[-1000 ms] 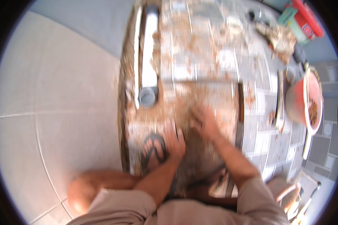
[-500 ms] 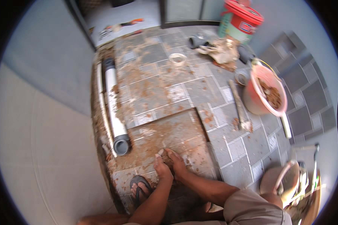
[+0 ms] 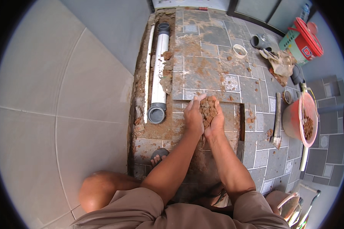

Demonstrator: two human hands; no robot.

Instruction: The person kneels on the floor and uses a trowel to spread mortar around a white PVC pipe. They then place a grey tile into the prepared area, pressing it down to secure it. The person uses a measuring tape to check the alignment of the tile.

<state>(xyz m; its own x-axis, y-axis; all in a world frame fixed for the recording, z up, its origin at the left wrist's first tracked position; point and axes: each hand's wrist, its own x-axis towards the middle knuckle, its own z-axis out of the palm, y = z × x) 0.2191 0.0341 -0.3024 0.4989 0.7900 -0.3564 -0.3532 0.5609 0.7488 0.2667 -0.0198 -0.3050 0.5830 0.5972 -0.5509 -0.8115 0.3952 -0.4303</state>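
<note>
My left hand [image 3: 194, 116] and my right hand [image 3: 216, 121] are cupped side by side around a heap of crumbly brown soil [image 3: 208, 108] with small lumps in it. The heap is held above the recessed patch of floor in front of me, and a little dirt trails below my wrists. Left of my hands, a white pipe [image 3: 160, 72] with dark grey end fittings lies in a dug trench along the wall. Beside it runs a thinner white pipe [image 3: 148, 76]. My palms are hidden under the soil.
On the right stands a pinkish bucket [image 3: 293, 114] partly filled with soil. A hatchet-like tool [image 3: 277, 122] lies next to it. Farther back are a red-lidded bucket [image 3: 300, 42], a beige cloth [image 3: 281, 63], a grey pipe fitting [image 3: 259, 41] and a white ring [image 3: 239, 51]. Dirt covers the tiles [image 3: 200, 72].
Both hands have lifted off the floor with the soil cupped between them and reached farther forward. The view has swung left, so the pipes and buckets appear farther right.
</note>
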